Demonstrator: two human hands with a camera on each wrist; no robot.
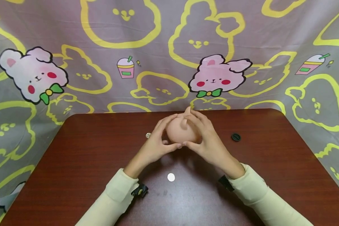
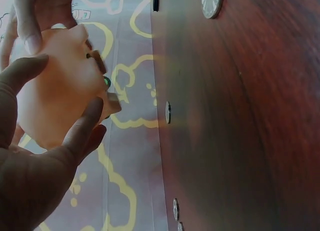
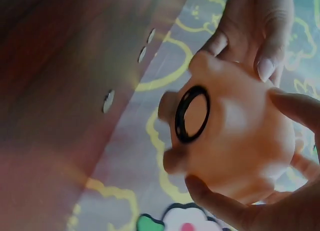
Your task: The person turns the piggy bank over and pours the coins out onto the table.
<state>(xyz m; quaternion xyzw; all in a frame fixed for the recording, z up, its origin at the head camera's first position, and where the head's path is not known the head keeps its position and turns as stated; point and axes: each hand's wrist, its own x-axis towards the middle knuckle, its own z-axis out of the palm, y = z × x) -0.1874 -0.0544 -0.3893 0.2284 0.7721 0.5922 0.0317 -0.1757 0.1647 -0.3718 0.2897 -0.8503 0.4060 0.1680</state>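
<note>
A peach-coloured piggy bank (image 1: 180,131) is held up above the far part of the table between both hands. My left hand (image 1: 155,142) grips its left side, thumb at the near side and fingers over the top. On the other side my right hand (image 1: 210,135) grips it the same way, and the two thumbs nearly meet. Its underside shows in the right wrist view, with a black-rimmed round hole (image 3: 206,111) and stubby feet (image 3: 176,161). A black stopper (image 1: 235,137) lies on the table to the right of the hands.
The brown table (image 1: 101,169) carries a coin (image 1: 171,177) in front of the hands and another coin (image 1: 148,135) beside the left hand. More coins (image 2: 176,209) appear in the left wrist view. A printed cloth (image 1: 164,59) hangs behind the table's far edge.
</note>
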